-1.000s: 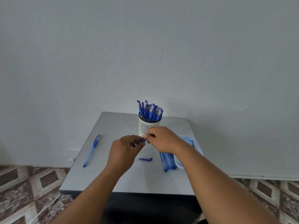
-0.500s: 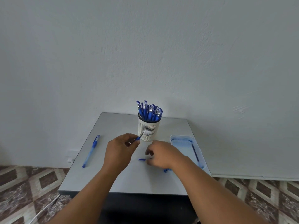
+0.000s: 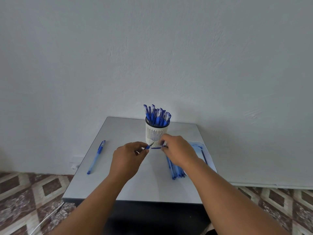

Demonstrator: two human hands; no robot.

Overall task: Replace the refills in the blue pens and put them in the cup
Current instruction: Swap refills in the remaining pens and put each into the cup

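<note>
Both hands: your left hand (image 3: 128, 155) pinches the pen (image 3: 148, 146); your right hand (image 3: 177, 151) now pinches the cap (image 3: 156, 147), lifted off the worktop (image 3: 118, 133).
Meaning: capping comes next, then the cup (image 3: 155, 134) just behind.

Both forearms reach toward 12 o'clock; left hand (image 3: 127, 157) and right hand (image 3: 179, 151) each pinch with curled fingers, knuckles up

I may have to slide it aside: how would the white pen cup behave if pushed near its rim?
The cup is tall, narrow and packed with pens sticking above its rim, so it probably tips rather than slides. The grey table looks smooth; a low push likely slides it.
</note>
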